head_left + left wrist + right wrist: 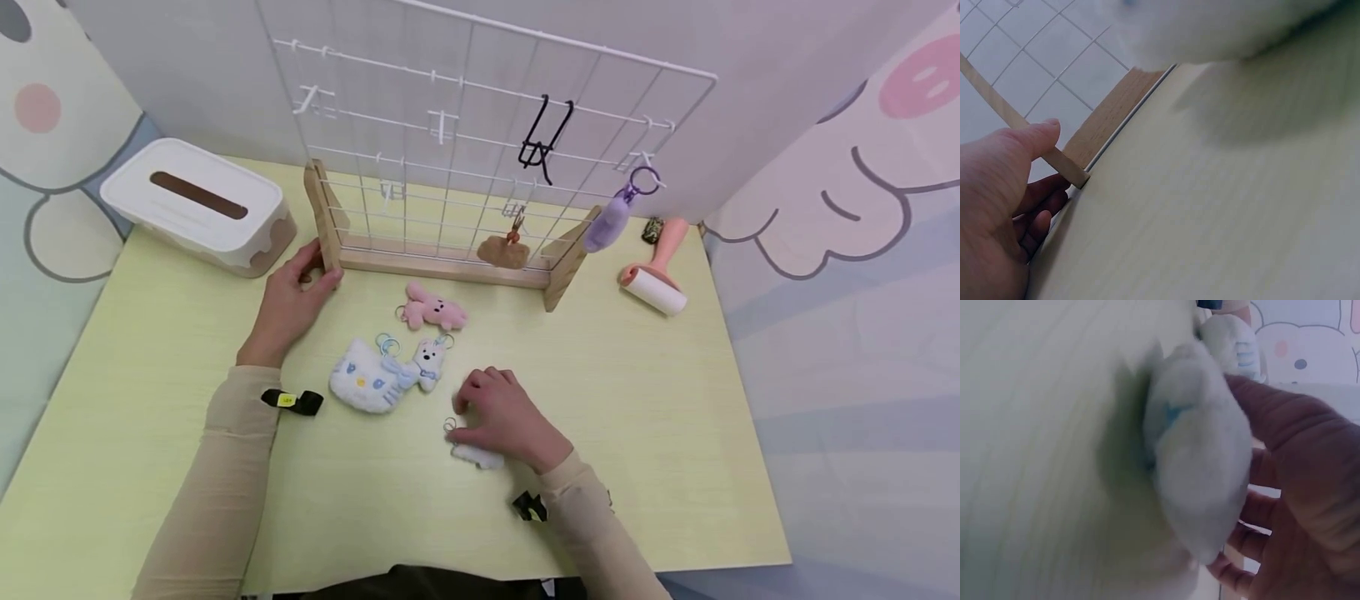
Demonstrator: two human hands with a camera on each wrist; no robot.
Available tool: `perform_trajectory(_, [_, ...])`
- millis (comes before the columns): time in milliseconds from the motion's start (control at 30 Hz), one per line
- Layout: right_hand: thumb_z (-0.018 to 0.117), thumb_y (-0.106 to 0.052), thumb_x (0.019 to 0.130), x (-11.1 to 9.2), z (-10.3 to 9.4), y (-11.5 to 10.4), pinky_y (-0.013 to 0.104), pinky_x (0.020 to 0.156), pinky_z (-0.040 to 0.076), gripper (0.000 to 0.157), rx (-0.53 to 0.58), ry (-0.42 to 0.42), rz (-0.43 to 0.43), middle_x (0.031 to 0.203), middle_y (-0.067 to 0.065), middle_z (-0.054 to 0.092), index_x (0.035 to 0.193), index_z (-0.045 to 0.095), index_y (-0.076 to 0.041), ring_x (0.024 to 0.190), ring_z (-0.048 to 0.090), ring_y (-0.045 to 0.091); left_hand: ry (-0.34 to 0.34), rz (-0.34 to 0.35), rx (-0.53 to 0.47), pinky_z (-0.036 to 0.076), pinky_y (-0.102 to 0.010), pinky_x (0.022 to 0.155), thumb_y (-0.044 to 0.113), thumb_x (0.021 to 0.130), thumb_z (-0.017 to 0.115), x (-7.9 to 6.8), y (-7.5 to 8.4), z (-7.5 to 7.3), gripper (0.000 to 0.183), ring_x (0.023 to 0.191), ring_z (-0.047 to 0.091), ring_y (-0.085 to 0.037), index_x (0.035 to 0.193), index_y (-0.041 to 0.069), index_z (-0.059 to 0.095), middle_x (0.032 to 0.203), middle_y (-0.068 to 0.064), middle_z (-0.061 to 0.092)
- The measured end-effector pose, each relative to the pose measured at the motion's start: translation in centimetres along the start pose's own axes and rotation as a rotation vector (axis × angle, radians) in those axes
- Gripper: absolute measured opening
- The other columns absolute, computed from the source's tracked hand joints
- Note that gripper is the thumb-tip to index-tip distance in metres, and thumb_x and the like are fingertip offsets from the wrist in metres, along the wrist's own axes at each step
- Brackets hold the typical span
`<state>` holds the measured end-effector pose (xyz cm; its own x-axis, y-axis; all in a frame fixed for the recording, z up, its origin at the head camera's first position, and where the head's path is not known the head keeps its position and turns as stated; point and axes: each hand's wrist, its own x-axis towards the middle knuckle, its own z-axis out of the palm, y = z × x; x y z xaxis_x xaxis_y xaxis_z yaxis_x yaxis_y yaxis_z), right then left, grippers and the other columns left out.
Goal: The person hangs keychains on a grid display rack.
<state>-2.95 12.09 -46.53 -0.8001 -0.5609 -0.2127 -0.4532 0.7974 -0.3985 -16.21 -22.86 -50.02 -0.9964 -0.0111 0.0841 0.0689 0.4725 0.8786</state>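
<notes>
My left hand (pixel 288 300) grips the left wooden foot (pixel 324 217) of a white wire grid rack (pixel 450 150); the thumb presses the foot's front in the left wrist view. My right hand (pixel 506 417) is low over the table, around a small white plush keychain (pixel 477 456). In the right wrist view this plush has a blue mark, with the thumb at its upper edge and bent fingertips partly hidden behind it. Whether they pinch it, I cannot tell. Between the hands lie a white cat-face plush (pixel 363 379), a small white dog plush (pixel 429 362) and a pink plush (pixel 435 308).
A brown plush keychain (pixel 502 252) and a purple one (pixel 609 223) hang from the grid, alongside white hooks and a black hook (pixel 540 146). A tissue box (pixel 198 204) stands at the back left. A lint roller (pixel 656 275) lies at the right, beside a small dark object (pixel 652 230).
</notes>
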Motion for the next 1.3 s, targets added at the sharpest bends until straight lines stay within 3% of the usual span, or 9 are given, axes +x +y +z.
perform_trajectory(133, [0.084, -0.044, 0.089, 0.0, -0.2, -0.6, 0.046, 0.102, 0.043, 0.025, -0.07, 0.007, 0.007, 0.1, -0.006, 0.061, 0.088, 0.071, -0.023, 0.095, 0.051, 0.018, -0.001, -0.012, -0.008, 0.036, -0.03, 0.096, 0.045, 0.104, 0.067, 0.0, 0.0, 0.0, 0.067, 0.129, 0.056, -0.025, 0.162, 0.022, 0.046, 0.149, -0.015, 0.061])
perform_trajectory(367, [0.08, -0.032, 0.094, 0.3, -0.4, -1.0, 0.045, 0.099, 0.045, 0.014, -0.079, 0.004, -0.019, 0.098, -0.006, 0.063, 0.088, 0.074, -0.021, 0.094, 0.053, 0.018, -0.016, -0.024, -0.007, 0.038, -0.047, 0.105, 0.047, 0.104, 0.066, 0.0, 0.2, -0.1, 0.068, 0.136, 0.053, -0.026, 0.163, 0.023, 0.044, 0.153, -0.014, 0.058])
perform_trajectory(700, [0.08, -0.033, 0.096, 1.8, -0.3, -1.5, 0.04, 0.093, 0.045, 0.016, -0.056, -0.027, -0.044, 0.097, -0.005, 0.062, 0.089, 0.072, -0.02, 0.095, 0.052, 0.018, -0.016, -0.021, 0.0, 0.037, -0.036, 0.099, 0.046, 0.104, 0.065, 0.0, 0.4, -0.1, 0.067, 0.134, 0.054, -0.025, 0.163, 0.022, 0.044, 0.153, -0.013, 0.058])
perform_trajectory(900, [0.08, -0.029, 0.095, 3.0, -0.1, -2.0, 0.037, 0.088, 0.044, 0.018, -0.036, -0.035, -0.09, 0.092, -0.008, 0.058, 0.085, 0.067, -0.023, 0.092, 0.051, 0.017, -0.019, -0.019, -0.008, 0.039, -0.044, 0.103, 0.045, 0.104, 0.066, 0.0, 0.5, -0.1, 0.067, 0.136, 0.053, -0.026, 0.163, 0.023, 0.044, 0.154, -0.014, 0.057])
perform_trajectory(1100, [0.076, -0.018, 0.096, 3.9, 0.3, -2.4, 0.03, 0.077, 0.045, 0.015, 0.032, -0.039, -0.187, 0.083, -0.008, 0.056, 0.087, 0.063, -0.019, 0.078, 0.052, 0.012, -0.028, -0.016, -0.013, 0.039, -0.047, 0.103, 0.046, 0.104, 0.066, 0.0, 0.3, 0.0, 0.067, 0.135, 0.053, -0.026, 0.164, 0.023, 0.043, 0.154, -0.014, 0.057])
perform_trajectory(1200, [0.071, -0.014, 0.098, 4.1, 0.1, -2.5, 0.025, 0.071, 0.044, 0.009, 0.11, -0.031, -0.188, 0.081, -0.007, 0.057, 0.092, 0.065, -0.017, 0.076, 0.052, 0.01, -0.028, -0.012, -0.006, 0.039, -0.043, 0.102, 0.046, 0.104, 0.065, 0.0, 0.3, 0.0, 0.067, 0.134, 0.054, -0.026, 0.164, 0.023, 0.043, 0.154, -0.014, 0.057])
perform_trajectory(1300, [0.068, -0.012, 0.101, 4.3, -0.6, -2.6, 0.024, 0.074, 0.046, 0.003, 0.203, -0.005, -0.181, 0.087, -0.005, 0.062, 0.102, 0.071, -0.013, 0.081, 0.055, 0.01, -0.023, -0.01, 0.001, 0.039, -0.042, 0.101, 0.045, 0.105, 0.065, -0.1, 0.3, -0.1, 0.066, 0.133, 0.054, -0.026, 0.164, 0.023, 0.043, 0.154, -0.014, 0.057])
